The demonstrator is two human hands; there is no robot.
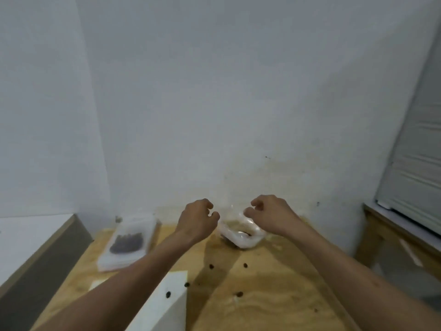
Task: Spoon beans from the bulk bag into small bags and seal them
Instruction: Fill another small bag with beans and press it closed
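A clear plastic bag (242,235) with brown beans and what looks like a metal spoon inside stands on the wooden table (262,295) near the wall. My left hand (196,219) and my right hand (270,212) are at either side of its top, fingers curled. Each seems to pinch the clear rim, though blur hides the exact contact. To the left lies a flat small bag (127,242) with dark beans in it, on top of a stack of clear bags.
Several loose beans (211,266) lie scattered on the table. A white block (167,304) lies at the front, under my left forearm. A grey-edged white surface (35,237) borders the left; a wooden frame (391,225) and a shutter stand at the right.
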